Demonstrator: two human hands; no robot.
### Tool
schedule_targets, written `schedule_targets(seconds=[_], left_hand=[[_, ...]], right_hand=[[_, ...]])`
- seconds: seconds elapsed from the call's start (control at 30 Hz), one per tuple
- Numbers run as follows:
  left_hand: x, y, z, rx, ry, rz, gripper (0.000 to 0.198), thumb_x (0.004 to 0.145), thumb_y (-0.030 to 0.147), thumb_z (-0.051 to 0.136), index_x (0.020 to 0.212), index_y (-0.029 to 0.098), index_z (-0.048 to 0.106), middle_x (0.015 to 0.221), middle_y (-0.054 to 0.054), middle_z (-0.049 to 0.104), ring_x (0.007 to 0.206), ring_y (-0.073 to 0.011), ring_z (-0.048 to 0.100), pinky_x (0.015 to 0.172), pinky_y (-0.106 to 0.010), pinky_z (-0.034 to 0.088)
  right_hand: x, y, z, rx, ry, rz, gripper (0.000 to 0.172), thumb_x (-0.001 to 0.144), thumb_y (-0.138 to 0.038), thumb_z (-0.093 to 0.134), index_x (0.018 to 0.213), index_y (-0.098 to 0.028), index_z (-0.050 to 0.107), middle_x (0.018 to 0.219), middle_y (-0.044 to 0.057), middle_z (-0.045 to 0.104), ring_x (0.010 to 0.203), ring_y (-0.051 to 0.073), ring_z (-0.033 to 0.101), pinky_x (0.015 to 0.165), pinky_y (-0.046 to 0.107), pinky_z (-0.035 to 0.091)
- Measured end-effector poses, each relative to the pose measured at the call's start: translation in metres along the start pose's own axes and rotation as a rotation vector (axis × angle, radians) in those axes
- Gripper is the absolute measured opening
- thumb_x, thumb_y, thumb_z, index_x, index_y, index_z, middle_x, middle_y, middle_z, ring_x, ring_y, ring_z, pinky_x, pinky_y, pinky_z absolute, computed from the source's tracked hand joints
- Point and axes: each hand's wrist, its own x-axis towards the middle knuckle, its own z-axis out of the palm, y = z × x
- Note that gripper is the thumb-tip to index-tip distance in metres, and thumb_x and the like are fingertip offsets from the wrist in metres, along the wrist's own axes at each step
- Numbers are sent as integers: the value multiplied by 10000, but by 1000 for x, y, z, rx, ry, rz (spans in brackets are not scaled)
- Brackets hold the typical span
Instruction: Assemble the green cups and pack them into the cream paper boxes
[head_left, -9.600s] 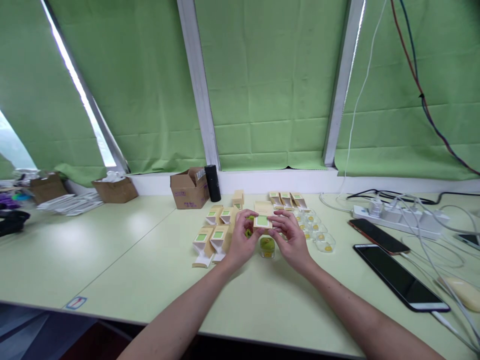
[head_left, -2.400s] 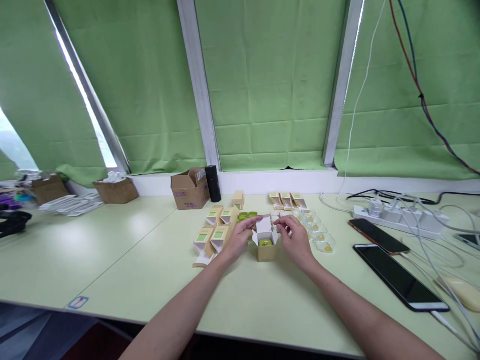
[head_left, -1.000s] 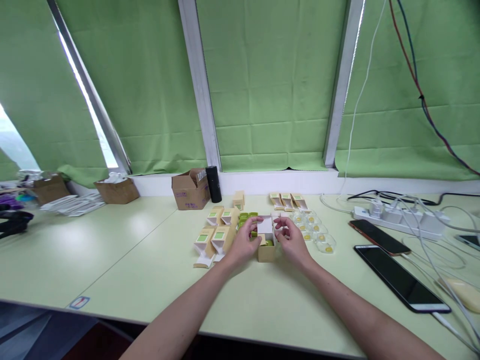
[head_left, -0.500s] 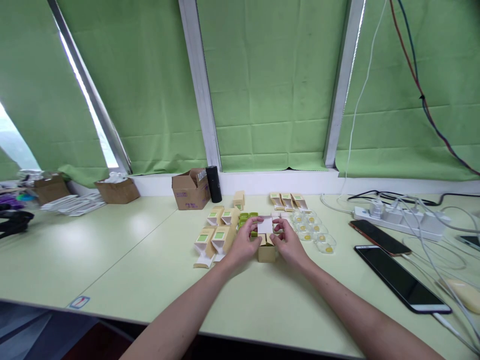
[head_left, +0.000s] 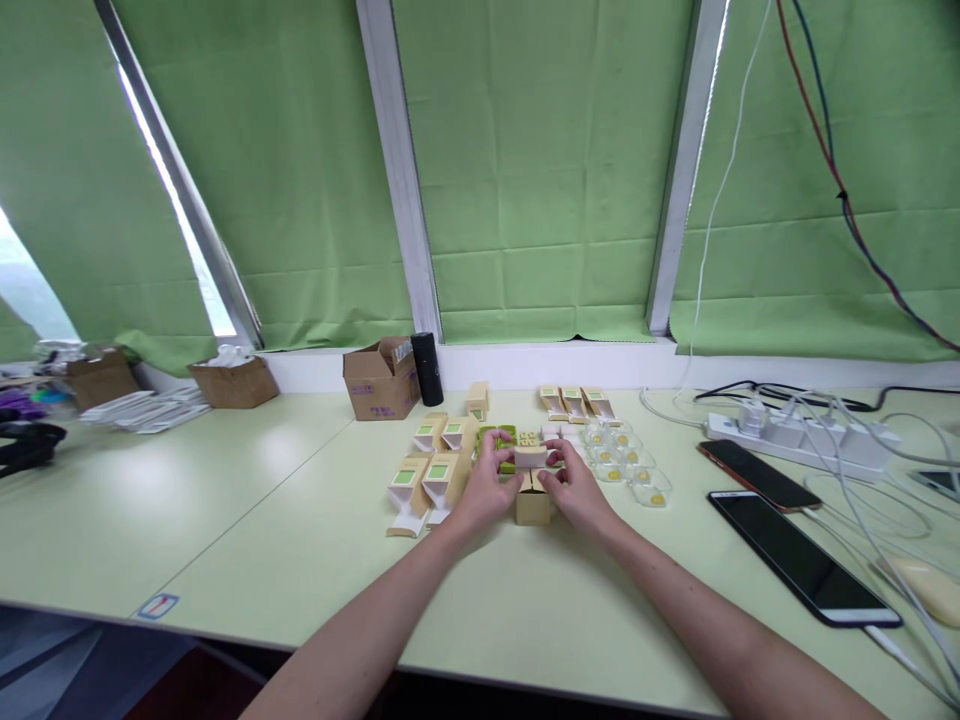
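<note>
A small tan cardboard box (head_left: 532, 507) stands on the table between my hands, its top flap (head_left: 530, 457) bent over toward me. My left hand (head_left: 489, 482) grips the box's left side, fingers curled at the flap. On the opposite side my right hand (head_left: 571, 480) holds box and flap in the same way. Left of my hands lie several open tan boxes (head_left: 442, 478) with green labels and white inner flaps. Green pieces (head_left: 507, 436) show just behind my left fingers. Clear round cases with yellow centres (head_left: 615, 453) sit right of my right hand.
Three more tan boxes (head_left: 574, 403) and a single one (head_left: 478, 400) stand farther back. A brown carton (head_left: 381, 380) and a black cylinder (head_left: 427, 368) are against the wall. At right lie two phones (head_left: 799, 560), cables and a power strip (head_left: 802, 445).
The box's flap, upright before with its white inside facing me, is now folded down toward me over the opening. Both hands stay at the box; the box has not moved.
</note>
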Motion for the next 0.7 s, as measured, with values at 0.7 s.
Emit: schedule_targets(seconds=[0.7], left_hand=[[11, 23, -7, 444, -75, 150, 205, 763, 77, 573, 907, 204, 643, 964, -44, 733, 951, -228, 689, 859, -339, 530]], right_hand=[[-3, -16, -11, -3, 100, -258, 246, 792, -165, 528, 994, -216, 659, 979, 53, 596, 708, 172, 560, 574, 286, 445]])
